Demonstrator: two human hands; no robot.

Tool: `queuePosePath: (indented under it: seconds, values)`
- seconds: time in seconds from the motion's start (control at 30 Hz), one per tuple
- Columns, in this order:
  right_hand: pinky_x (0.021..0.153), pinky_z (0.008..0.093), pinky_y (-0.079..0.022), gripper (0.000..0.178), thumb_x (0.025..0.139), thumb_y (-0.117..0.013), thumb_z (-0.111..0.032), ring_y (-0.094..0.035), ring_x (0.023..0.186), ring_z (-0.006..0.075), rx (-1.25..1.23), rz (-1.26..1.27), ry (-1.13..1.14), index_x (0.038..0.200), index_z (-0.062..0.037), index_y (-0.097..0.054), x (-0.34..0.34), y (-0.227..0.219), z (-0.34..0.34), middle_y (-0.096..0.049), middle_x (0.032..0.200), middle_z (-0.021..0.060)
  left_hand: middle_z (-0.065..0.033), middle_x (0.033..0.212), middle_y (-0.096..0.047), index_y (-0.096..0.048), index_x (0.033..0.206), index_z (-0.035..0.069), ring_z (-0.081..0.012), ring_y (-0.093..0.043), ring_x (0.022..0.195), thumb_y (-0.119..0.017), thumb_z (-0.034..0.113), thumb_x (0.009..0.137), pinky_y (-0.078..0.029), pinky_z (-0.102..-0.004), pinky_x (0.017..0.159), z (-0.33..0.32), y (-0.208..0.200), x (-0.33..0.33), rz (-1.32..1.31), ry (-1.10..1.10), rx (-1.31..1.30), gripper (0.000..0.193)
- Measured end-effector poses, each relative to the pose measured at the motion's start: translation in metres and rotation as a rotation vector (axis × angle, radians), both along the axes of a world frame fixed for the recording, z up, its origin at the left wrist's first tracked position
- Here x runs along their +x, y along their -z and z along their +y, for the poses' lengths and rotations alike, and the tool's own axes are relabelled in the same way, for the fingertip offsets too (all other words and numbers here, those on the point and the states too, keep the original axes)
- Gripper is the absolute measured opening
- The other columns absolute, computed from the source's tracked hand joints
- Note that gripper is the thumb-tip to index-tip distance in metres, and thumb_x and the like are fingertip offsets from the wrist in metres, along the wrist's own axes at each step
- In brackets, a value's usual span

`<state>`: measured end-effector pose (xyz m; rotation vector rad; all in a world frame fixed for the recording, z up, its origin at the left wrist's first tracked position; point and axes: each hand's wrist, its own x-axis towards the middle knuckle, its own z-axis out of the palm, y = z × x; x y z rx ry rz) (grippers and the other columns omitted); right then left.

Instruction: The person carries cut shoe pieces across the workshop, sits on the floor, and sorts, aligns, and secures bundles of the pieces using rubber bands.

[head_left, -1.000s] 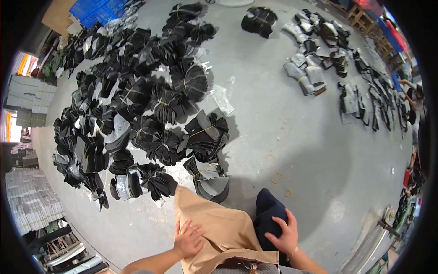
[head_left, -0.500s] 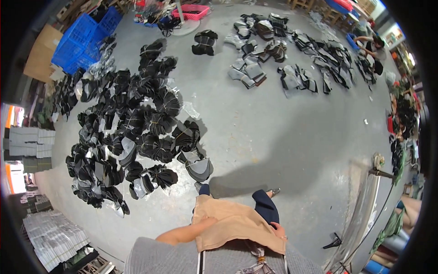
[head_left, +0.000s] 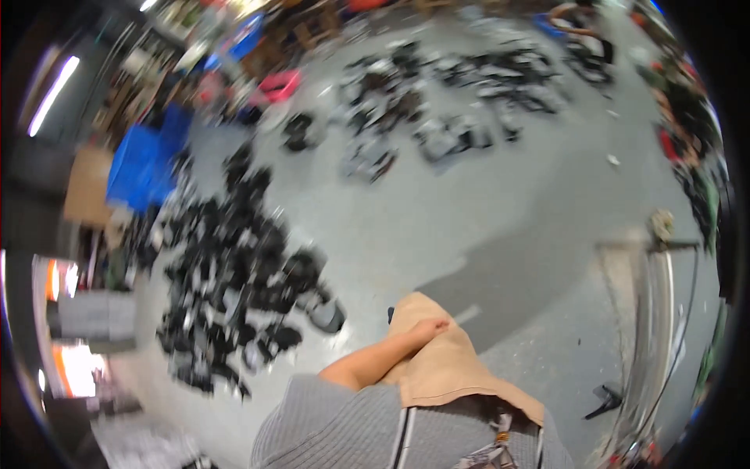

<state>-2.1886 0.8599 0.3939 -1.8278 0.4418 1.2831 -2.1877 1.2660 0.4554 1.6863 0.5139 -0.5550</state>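
Apron (head_left: 442, 366) hangs plain tan (slightly blurred) under my half-curled left hand (head_left: 430, 329), grip unclear; right hand hidden.

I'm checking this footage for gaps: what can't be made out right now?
In the head view:
Right hand: out of sight, perhaps behind the tan apron.
Left hand: fingertips blurred.
Dark bundles: too blurred to count.
Co-worker: partly cut off by the upper edge.

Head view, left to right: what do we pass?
Glowing tube light → blue crates → pink basket → left hand on the tan apron → small black object → long pale bar.
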Motion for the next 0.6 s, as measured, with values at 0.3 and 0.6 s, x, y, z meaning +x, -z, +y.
queuePosePath:
  seconds: [0.3,0.6]
  values:
    - [0.080,0.0331,-0.049,0.053,0.064,-0.072,-0.033,-0.062,0.086,0.0235,-0.400,-0.270,-0.036,0.111,-0.0113,-0.060,0.188,-0.029,-0.029,-0.066,0.090,0.0105,-0.0147,0.103,-0.063,-0.061,0.108,0.008,-0.0292,-0.059,0.098,-0.060,0.034,0.078,-0.047,-0.0361,0.083,-0.004,-0.006,0.222,0.044,0.340,0.246,0.040]
    - [0.083,0.0343,-0.047,0.046,0.073,-0.066,-0.036,-0.061,0.093,0.0235,-0.378,-0.246,0.665,0.111,-0.0112,-0.061,0.286,0.013,-0.118,-0.065,0.099,0.0111,-0.0165,0.111,-0.059,-0.059,0.111,0.009,-0.0323,-0.056,0.103,-0.061,0.037,0.075,-0.045,-0.0399,0.088,-0.114,-0.056,0.607,-0.254,1.101,0.513,0.046]
